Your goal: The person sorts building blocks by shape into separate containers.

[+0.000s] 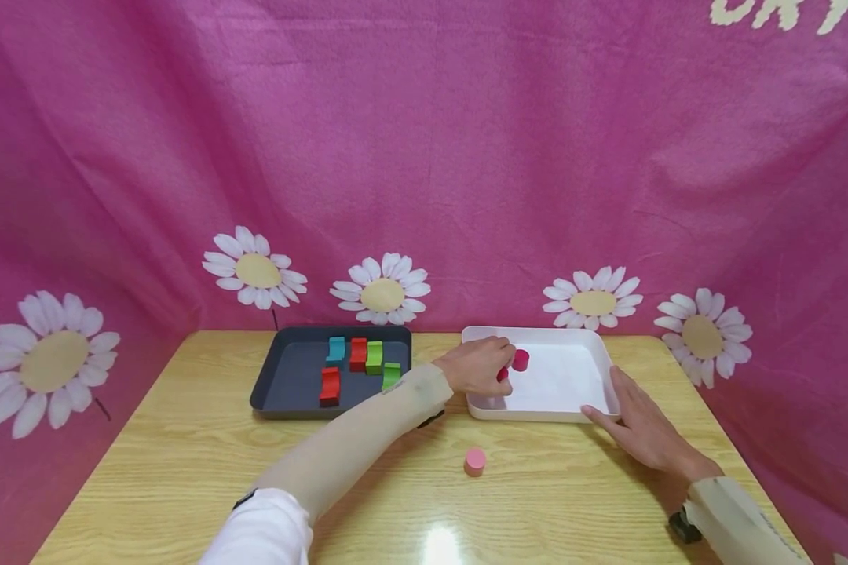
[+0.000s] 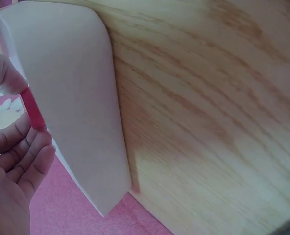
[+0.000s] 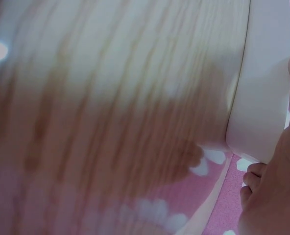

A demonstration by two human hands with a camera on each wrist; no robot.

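Observation:
My left hand (image 1: 477,366) reaches over the left part of the white tray (image 1: 565,416). Between thumb and fingertips it pinches a crimson cylinder block (image 2: 33,108), partly covered by the fingers. Just right of that hand, another crimson cylinder (image 1: 520,360) is inside the tray. At the tray's front right corner, my right hand (image 1: 643,430) touches the rim, thumb along the front and extended fingers by the right side. A light pink cylinder (image 1: 475,462) stands on the table in front of the tray.
On the left is a dark grey tray (image 1: 283,408) holding several curved blocks: red (image 1: 330,386), blue (image 1: 335,350) and green (image 1: 374,358). My left forearm crosses its front right corner. A pink curtain with daisies (image 1: 424,157) hangs behind the wooden table (image 1: 184,471).

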